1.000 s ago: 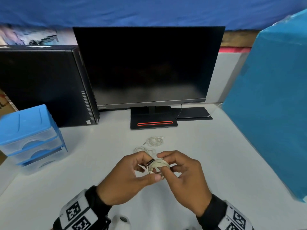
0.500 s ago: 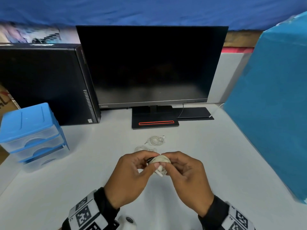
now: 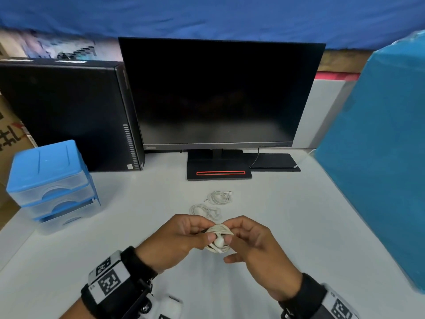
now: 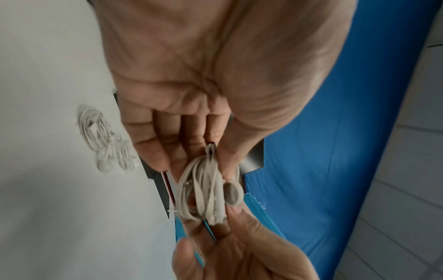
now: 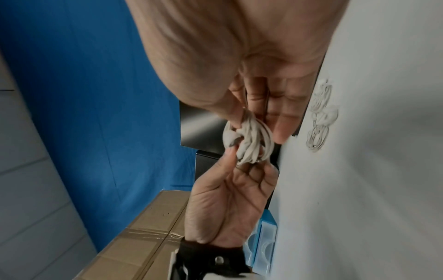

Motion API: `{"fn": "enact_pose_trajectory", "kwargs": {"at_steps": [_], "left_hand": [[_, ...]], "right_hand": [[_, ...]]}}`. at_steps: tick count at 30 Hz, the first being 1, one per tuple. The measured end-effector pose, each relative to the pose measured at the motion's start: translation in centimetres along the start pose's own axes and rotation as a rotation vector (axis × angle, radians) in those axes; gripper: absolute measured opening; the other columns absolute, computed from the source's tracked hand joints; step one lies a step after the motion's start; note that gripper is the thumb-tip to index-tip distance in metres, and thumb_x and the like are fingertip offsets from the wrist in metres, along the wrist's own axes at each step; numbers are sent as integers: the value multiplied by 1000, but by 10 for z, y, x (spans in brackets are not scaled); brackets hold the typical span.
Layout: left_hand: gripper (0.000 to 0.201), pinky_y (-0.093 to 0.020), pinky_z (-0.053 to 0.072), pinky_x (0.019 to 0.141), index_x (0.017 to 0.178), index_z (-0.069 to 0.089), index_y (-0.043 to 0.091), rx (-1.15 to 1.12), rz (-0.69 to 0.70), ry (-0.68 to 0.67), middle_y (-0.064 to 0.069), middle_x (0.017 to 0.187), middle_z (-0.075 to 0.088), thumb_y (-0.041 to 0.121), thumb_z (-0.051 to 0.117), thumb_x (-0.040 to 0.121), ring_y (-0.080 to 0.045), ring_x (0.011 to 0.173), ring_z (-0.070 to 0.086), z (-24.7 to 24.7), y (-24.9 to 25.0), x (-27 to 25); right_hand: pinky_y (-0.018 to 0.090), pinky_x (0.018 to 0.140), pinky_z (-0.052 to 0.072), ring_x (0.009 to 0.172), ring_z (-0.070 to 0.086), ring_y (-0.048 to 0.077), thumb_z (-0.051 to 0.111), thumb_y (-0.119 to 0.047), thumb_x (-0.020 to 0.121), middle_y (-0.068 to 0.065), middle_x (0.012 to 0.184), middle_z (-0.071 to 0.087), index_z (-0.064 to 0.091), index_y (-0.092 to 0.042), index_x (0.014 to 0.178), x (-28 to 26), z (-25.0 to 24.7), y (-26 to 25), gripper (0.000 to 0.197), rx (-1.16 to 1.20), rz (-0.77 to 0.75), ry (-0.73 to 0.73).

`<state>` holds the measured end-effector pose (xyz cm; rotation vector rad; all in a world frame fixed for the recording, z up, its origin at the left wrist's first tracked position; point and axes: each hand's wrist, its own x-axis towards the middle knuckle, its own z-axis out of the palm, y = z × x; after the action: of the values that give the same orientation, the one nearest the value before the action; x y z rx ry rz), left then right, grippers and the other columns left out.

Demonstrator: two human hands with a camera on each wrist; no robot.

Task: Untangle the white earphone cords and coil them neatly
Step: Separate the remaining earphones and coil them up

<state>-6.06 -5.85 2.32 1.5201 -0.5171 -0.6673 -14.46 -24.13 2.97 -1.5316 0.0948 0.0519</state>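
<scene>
White earphone cord coil [image 3: 218, 238], in front of the black monitor base [image 3: 218, 173]: I pinch it with left hand [image 3: 174, 242] and right hand [image 3: 257, 249]. Coiling nearly complete; next, tuck the earbud.

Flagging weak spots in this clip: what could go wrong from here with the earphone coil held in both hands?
1. The coil is only pinched by the left hand and right hand; if either grip loosens, the loops may spring open.
2. An earbud sits loose at the front and could slip out, trailing cord.
3. Set down carelessly, it could tangle with the two coils on the table just beyond.
</scene>
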Motion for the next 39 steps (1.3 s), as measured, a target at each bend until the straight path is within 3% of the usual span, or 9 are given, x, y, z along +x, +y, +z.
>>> {"fn": "enact_pose_trajectory", "kwargs": {"at_steps": [4, 9, 15, 21, 26, 29, 31, 36, 39], "left_hand": [[17, -29, 50, 85, 100, 73, 9, 143, -2, -53, -11, 100, 74, 12, 67, 86, -19, 89, 67, -1, -2, -1], [9, -34, 55, 85, 96, 71, 23, 437, 41, -58, 3, 92, 74, 19, 65, 91, -17, 85, 69, 10, -6, -4], [15, -29, 54, 80, 92, 74, 14, 137, -12, -79, -6, 89, 74, 11, 76, 77, -18, 83, 68, 0, -6, -2], [19, -27, 54, 76, 90, 74, 4, -89, -84, -60, -7, 82, 74, 19, 74, 78, -16, 78, 69, 14, -11, 0], [35, -32, 56, 81, 91, 74, -2, 0, -11, -22, -15, 88, 74, 31, 64, 90, -21, 84, 70, 25, -7, -1], [37, -28, 53, 75, 72, 73, 10, 80, -12, -27, -3, 72, 70, 37, 58, 91, -13, 72, 65, 28, -4, -4], [35, -28, 52, 78, 73, 75, 18, 41, -63, -88, -1, 77, 72, 39, 56, 94, -13, 76, 67, 29, -5, -5], [51, -35, 55, 82, 91, 75, -1, -65, -176, -38, -18, 89, 72, 47, 60, 89, -24, 85, 68, 30, -8, -2], [55, -33, 55, 80, 87, 74, -4, -22, -158, -33, -22, 86, 72, 49, 63, 86, -25, 81, 69, 29, -10, -2]], "right_hand": [[31, 71, 56, 80, 64, 18, 57, 4, 93, 11, 82, 68, 62, -16, 107, 2, -1, 7, 24, -101, 51, -45], [47, 77, 56, 73, 64, 17, 58, 1, 77, 7, 77, 68, 62, -22, 103, 1, -2, 13, 35, -263, 74, -25], [32, 67, 55, 77, 61, 23, 73, -3, 70, 13, 79, 66, 62, -9, 109, 4, -8, 5, 41, 22, 90, -153], [17, 64, 48, 76, 60, 8, 86, -14, 72, -9, 75, 66, 69, -32, 100, 0, -2, 4, 37, -232, -148, -142], [32, 67, 54, 72, 55, 14, 82, -33, 77, 1, 79, 67, 72, -33, 104, 1, -8, 1, 28, -323, -251, -109], [12, 60, 42, 70, 55, 11, 83, -33, 75, -11, 78, 62, 68, -38, 114, 0, -12, 1, 42, -360, -233, -102], [9, 59, 40, 70, 56, 14, 84, -30, 75, -8, 80, 59, 64, -40, 121, 0, -17, 0, 51, -426, -238, -137], [10, 65, 43, 73, 58, 13, 76, -25, 83, -11, 89, 65, 61, -38, 125, -1, -17, 3, 47, -569, -277, -154], [10, 62, 44, 74, 60, 9, 75, -20, 84, -11, 91, 67, 61, -33, 126, -3, -11, 4, 46, -494, -193, -168]]}}
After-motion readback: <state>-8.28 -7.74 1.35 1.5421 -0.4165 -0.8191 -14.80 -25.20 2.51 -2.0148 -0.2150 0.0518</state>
